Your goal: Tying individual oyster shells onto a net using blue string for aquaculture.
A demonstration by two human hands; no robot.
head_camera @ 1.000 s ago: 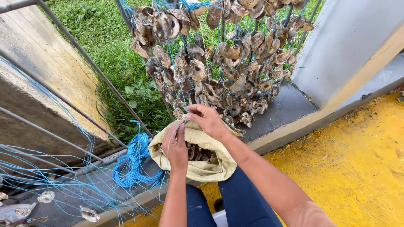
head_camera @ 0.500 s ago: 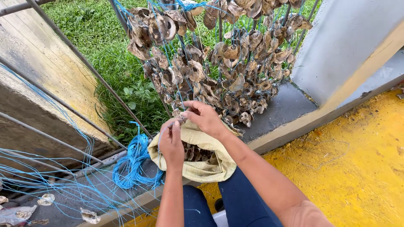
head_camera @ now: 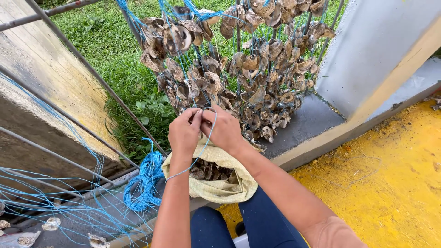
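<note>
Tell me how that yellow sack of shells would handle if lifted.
The yellow sack probably flops: its woven cloth is folded and slumped at the rim. It likely feels heavy for its size, since shells fill its mouth. Those shells may shift or spill through the open top.

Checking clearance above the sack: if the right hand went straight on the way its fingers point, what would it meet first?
Probably the left hand, already touching the right hand at the blue line. Beyond that, the hanging shells, though depth is unclear.

Outdoor shellfish work yard; strung oyster shells (head_camera: 239, 69), grass (head_camera: 105, 59), concrete ledge (head_camera: 303, 128)
</note>
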